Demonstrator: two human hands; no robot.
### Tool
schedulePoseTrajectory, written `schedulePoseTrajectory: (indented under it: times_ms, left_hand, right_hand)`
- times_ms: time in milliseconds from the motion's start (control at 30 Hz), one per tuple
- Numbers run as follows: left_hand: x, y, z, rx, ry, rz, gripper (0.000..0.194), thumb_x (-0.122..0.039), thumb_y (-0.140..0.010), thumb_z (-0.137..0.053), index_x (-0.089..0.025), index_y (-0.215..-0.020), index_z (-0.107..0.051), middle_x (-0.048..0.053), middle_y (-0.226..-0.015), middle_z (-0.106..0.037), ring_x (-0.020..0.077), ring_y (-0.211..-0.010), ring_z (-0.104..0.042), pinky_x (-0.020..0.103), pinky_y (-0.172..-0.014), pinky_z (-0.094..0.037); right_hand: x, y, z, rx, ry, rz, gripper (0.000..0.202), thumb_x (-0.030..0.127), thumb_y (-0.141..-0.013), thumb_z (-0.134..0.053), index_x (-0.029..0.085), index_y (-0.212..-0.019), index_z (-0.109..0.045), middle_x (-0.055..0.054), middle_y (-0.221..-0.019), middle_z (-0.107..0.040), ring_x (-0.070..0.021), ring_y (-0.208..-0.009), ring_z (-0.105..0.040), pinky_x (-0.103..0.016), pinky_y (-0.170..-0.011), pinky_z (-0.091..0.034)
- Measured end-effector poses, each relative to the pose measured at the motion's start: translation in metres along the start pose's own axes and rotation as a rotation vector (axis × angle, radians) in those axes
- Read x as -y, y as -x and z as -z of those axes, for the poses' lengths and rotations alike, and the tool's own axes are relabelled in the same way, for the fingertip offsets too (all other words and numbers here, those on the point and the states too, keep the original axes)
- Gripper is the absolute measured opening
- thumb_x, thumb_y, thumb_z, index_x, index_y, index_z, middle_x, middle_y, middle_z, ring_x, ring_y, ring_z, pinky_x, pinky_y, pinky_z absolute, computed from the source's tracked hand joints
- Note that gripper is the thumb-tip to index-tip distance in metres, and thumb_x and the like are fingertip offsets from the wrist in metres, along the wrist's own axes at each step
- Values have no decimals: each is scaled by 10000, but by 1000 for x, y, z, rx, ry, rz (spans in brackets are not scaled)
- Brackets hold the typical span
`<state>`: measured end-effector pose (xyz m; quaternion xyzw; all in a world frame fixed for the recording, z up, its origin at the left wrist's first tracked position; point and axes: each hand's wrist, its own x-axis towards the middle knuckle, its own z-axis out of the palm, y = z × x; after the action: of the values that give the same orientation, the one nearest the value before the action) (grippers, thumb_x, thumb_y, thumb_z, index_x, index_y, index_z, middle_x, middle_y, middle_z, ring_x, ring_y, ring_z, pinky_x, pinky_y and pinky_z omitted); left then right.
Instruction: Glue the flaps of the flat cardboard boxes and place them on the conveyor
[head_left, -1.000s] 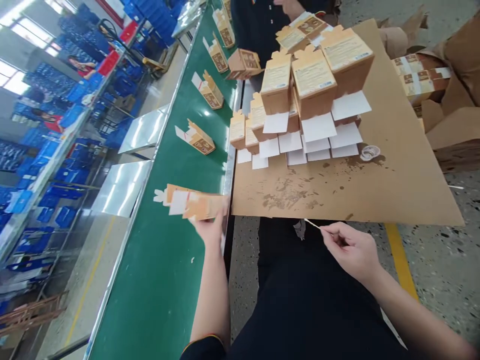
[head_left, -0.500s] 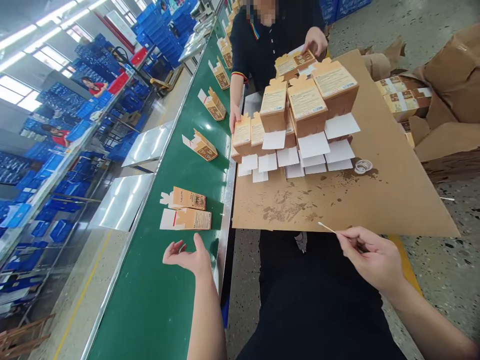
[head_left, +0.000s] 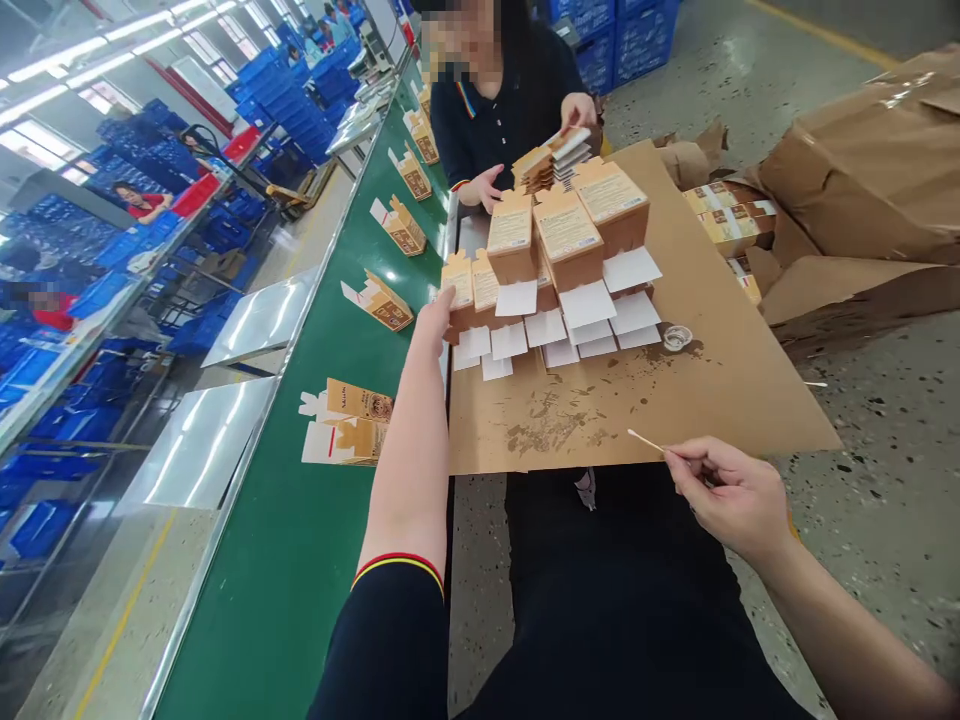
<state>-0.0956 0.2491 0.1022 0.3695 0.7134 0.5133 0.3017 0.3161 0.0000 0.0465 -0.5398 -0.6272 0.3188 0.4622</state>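
Note:
My left hand (head_left: 435, 318) is at the left end of the piled cardboard boxes (head_left: 568, 225), closed on the edge of the nearest carton; its fingers are partly hidden. These boxes are brown and cream, with white flaps hanging toward me. In my right hand (head_left: 727, 490), thumb and fingers pinch a thin cotton swab (head_left: 645, 440), its white tip pointing left over the near edge of the cardboard sheet (head_left: 720, 400). A small clear cup (head_left: 677, 338) sits on the sheet amid dark wet spots. My left forearm partly covers two open boxes (head_left: 349, 420) on the green belt.
Across the sheet, a co-worker (head_left: 487, 110) handles a stack of flattened cartons (head_left: 551, 160). More open boxes (head_left: 379, 298) stand along the green conveyor belt (head_left: 255, 580). At right lie brown paper-wrapped packs (head_left: 727, 215). Blue crates (head_left: 585, 60) stand behind.
My left hand has moved from above the belt, fingers apart, forward to the left end of the pile. The co-worker now has flattened cartons in hand. My right hand still holds the swab.

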Motion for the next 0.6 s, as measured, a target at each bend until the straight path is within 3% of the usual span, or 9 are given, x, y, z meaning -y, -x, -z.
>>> schedulePoseTrajectory:
  times_ms: [67, 167, 267, 367, 500, 600]
  left_hand:
    - [3, 1, -3, 40, -51, 108, 373, -455, -782, -938, -186, -904, -710, 136, -1001, -744, 372, -1137, -747, 482, -987, -624]
    - [17, 25, 17, -40, 53, 14, 369, -465, -794, -886, -171, -959, -734, 138, -1086, -788, 341, -1174, -766, 454, -1025, -636]
    - [38, 70, 51, -94, 287, -108, 426, -475, -797, -875, -207, -1104, -752, 127, -1262, -810, 337, -1311, -761, 441, -1079, -641]
    - [59, 128, 75, 45, 420, -45, 492, -481, -802, -888, -263, -1229, -777, 106, -1462, -779, 371, -1488, -687, 465, -1157, -633]
    - [82, 194, 70, 168, 457, 103, 657, -454, -753, -981, -285, -1354, -775, 102, -1584, -730, 416, -1556, -628, 531, -1205, -618]
    - [92, 217, 52, 208, 450, 135, 718, -462, -715, -1053, -287, -1348, -762, 117, -1533, -758, 409, -1525, -652, 549, -1215, -605]
  right_hand:
    - [0, -8, 9, -65, 37, -3, 279, 472, -1034, -745, 257, -859, -779, -3, -596, -636, -180, -493, -608, -333, -508, -519]
    - [-2, -30, 26, -151, 142, -9, 256, 468, -1020, -726, 255, -885, -776, -2, -613, -634, -178, -522, -596, -341, -543, -499]
    - [-7, -65, 41, -175, 279, -14, 255, 482, -1010, -711, 270, -872, -745, -8, -630, -627, -182, -556, -576, -356, -590, -486]
    - [-16, -104, 48, -78, 421, -8, 233, 418, -1015, -690, 294, -819, -670, -10, -653, -633, -182, -593, -547, -373, -660, -475]
    - [-36, -147, 44, 70, 543, -25, 356, 456, -1030, -719, 316, -739, -568, -23, -664, -639, -199, -617, -526, -387, -672, -430]
    - [-51, -164, 44, 112, 572, 21, 425, 559, -1038, -711, 346, -702, -559, -34, -640, -630, -231, -604, -510, -408, -642, -425]
